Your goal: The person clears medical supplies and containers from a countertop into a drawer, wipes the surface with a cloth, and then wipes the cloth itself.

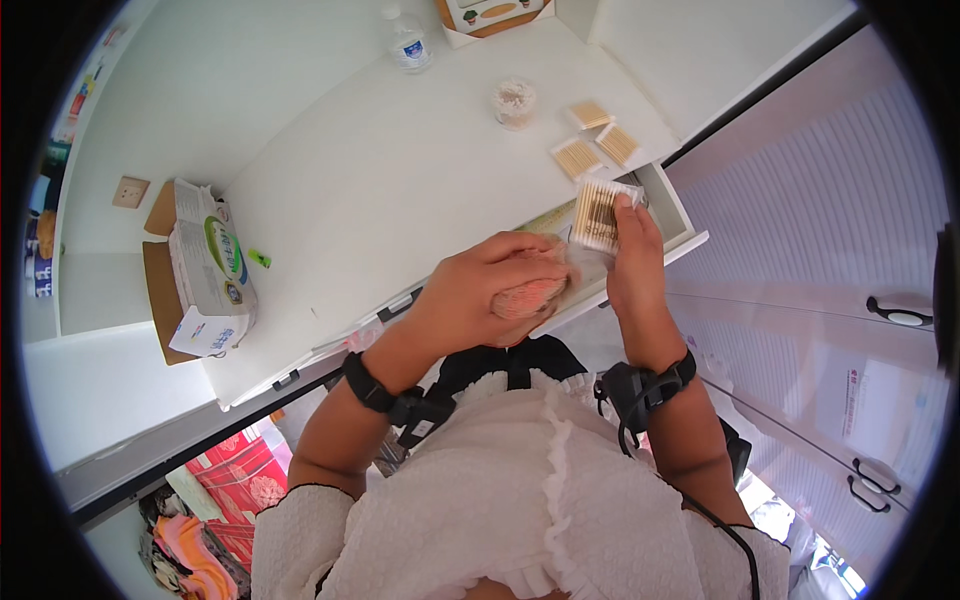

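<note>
My right hand (636,251) pinches a clear-wrapped pack of cotton swabs (596,214) by its right side, thumb on top; the wrapper bears print. My left hand (469,289) is curled around a pinkish, ribbed, soft-looking bundle (531,298) whose exact kind I cannot tell. Both hands hover over a pulled-out white drawer (679,202). Inside it, partly hidden by my hands, lies a yellowish ruler-like strip (551,220). Three more swab packs (577,158) rest on the white desktop (390,165) just behind the drawer. Beyond them stands a clear round tub filled with white-tipped swabs (514,103).
A plastic bottle (409,43) and a framed item (495,16) stand at the back. On the left sit an opened carton (210,274) and a small green object (259,258). A cabinet with a dark handle (900,311) rises at the right, close to the drawer.
</note>
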Available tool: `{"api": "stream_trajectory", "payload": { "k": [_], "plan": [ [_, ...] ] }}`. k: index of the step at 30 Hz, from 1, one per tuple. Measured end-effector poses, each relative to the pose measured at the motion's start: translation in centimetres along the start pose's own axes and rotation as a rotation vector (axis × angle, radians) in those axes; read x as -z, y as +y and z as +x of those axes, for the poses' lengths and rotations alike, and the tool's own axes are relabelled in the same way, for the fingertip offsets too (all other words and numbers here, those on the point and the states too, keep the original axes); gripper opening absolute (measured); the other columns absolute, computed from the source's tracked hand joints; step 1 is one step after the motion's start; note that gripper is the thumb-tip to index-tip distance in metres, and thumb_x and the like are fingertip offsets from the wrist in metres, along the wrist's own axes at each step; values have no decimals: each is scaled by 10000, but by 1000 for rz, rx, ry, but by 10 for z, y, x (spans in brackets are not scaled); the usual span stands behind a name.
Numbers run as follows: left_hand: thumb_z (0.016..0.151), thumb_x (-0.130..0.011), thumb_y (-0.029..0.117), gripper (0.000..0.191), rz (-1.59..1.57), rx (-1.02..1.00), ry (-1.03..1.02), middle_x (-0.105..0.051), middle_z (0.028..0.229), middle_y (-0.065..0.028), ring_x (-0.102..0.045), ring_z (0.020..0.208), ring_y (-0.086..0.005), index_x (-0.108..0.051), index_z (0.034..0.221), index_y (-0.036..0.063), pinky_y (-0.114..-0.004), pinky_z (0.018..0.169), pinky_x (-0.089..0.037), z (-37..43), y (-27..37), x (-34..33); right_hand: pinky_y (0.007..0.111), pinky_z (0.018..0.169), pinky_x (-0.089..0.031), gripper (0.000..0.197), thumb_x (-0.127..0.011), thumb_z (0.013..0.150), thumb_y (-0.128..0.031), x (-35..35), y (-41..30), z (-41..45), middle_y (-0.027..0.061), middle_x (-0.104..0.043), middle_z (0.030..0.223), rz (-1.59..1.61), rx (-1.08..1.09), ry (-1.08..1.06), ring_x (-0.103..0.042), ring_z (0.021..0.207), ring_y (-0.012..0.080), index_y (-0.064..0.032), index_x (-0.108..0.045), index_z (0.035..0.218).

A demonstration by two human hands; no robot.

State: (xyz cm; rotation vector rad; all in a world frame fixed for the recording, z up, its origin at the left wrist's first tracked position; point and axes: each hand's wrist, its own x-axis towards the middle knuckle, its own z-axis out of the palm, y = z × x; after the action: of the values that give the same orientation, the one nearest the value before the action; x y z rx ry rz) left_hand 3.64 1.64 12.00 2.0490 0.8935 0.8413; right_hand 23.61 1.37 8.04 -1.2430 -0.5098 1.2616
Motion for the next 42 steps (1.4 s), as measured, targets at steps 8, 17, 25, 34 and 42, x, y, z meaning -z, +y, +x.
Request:
{"api": "stream_trajectory", "payload": {
  "k": [8,17,25,34,42],
  "plan": [
    [633,-746,94,482,111,-3,280,-550,1193,-101,-594,1030,-290,-648,1103,126,-352,873,-501,17,2,3,211,647,-451,289,-558,948,-166,-4,13,-13,-1,-618,957,-205,195,-155,-528,762,42,-39,-576,1208],
    [652,-745,49,437,285,116,335,-546,1208,-109,-598,1032,-255,-668,1074,132,-351,845,-522,23,-5,23,238,610,-480,296,-597,887,-60,-2,-10,-18,50,-642,971,-660,431,-375,-564,735,86,-67,-611,1183],
    [630,-719,13,444,335,109,97,-565,1189,-87,-593,1031,-258,-668,1059,117,-333,851,-514,23,-17,24,287,813,-483,267,-590,909,-104,2,-16,-5,34,-667,1006,-130,60,-310,-623,915,133,-10,-608,1158],
    [614,-631,-9,558,-152,181,274,-533,1179,-113,-564,1084,-252,-628,1164,83,-327,927,-462,35,-24,13,256,774,-512,258,-583,932,-201,-3,-16,3,39,-662,999,241,-274,-275,-636,882,114,-12,-611,1105],
    [627,-636,-21,561,-278,167,-46,-497,1262,-109,-497,1183,-224,-612,1183,53,-338,1012,-378,20,-14,7,284,756,-541,257,-562,941,-223,12,-17,19,63,-665,995,326,-208,-181,-656,844,148,-5,-601,1072]
  ]
}}
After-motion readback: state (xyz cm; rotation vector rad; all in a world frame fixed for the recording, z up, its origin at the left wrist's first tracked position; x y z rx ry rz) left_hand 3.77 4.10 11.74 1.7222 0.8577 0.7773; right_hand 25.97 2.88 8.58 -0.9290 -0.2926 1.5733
